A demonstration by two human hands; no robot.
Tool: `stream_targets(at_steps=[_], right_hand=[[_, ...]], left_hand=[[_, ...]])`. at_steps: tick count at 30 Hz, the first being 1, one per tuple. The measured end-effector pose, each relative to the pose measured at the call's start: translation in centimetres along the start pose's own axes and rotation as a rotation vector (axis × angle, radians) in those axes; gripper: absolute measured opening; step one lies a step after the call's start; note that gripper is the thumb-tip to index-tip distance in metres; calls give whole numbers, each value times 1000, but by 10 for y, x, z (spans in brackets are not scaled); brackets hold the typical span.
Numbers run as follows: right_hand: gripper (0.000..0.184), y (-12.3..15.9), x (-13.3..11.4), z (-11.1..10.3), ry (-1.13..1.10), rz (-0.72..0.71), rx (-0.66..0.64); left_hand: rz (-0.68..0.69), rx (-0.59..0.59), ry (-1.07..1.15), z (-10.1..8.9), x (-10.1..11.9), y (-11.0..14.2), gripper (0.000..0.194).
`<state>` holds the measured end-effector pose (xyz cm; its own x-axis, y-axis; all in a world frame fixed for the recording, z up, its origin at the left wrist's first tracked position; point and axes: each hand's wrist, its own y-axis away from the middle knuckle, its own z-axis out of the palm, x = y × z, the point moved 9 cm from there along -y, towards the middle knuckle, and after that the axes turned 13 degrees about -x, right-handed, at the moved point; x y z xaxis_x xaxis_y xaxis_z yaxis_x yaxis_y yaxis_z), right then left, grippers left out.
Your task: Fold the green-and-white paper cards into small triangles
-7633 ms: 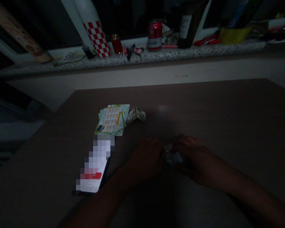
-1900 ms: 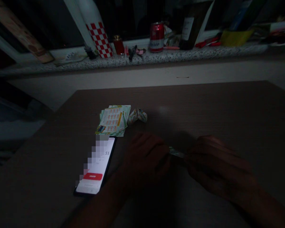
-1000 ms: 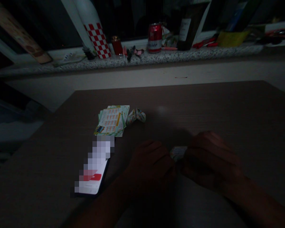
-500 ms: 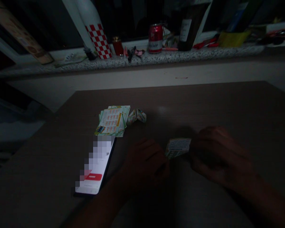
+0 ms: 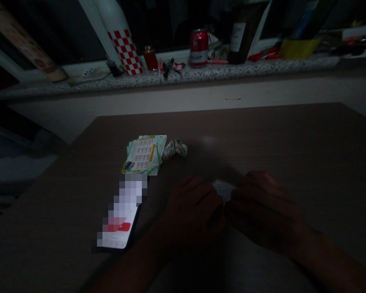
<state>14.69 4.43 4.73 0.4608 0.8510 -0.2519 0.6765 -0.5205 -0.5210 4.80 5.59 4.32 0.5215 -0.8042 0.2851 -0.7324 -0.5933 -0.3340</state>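
Between my two hands is a small printed paper card [image 5: 223,189], its text side facing up. My left hand [image 5: 197,207] pinches its left end with curled fingers. At the right end, my right hand [image 5: 264,207] is closed on the same card. Only a narrow strip of paper shows between them, and the fingertips are dark and partly hidden. Up and to the left lies a stack of similar green-and-white cards [image 5: 142,154] with rows of red print. Folded paper pieces [image 5: 180,148] rest beside the stack's right edge.
A lit phone [image 5: 117,240] lies left of my left forearm on the dark wooden table [image 5: 277,134]. On the stone sill [image 5: 213,77] behind stand a red-and-white checkered bottle [image 5: 126,51], a red can [image 5: 199,48], a dark bottle [image 5: 240,38] and a yellow container [image 5: 300,49].
My right hand has moved left toward my left hand. Less of the card shows between them, and it is tilted differently. The stack, folded pieces and phone stay in place.
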Motion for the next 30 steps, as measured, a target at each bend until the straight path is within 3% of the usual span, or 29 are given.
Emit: stream_targets(at_steps=[6, 14, 20, 22, 25, 28, 30], right_hand=[[15, -1, 0, -3, -19, 29, 19], [15, -1, 15, -15, -119, 129, 42], [11, 8, 36, -15, -272, 327, 112], [8, 15, 47, -8, -379, 470, 144], [5, 26, 61, 9, -527, 675, 157], [9, 29, 65, 28, -675, 758, 108], [9, 27, 65, 36, -736, 755, 55]], left_hand=[[-20, 55, 17, -6, -6, 1, 10], [-142, 89, -8, -23, -31, 8, 5], [-327, 247, 206, -34, -56, 24, 7], [-408, 238, 363, -22, -62, 25, 6], [-526, 138, 749, 16, -66, 23, 29], [-646, 20, 1141, 56, -62, 24, 26], [-712, -16, 1244, 69, -61, 26, 23]])
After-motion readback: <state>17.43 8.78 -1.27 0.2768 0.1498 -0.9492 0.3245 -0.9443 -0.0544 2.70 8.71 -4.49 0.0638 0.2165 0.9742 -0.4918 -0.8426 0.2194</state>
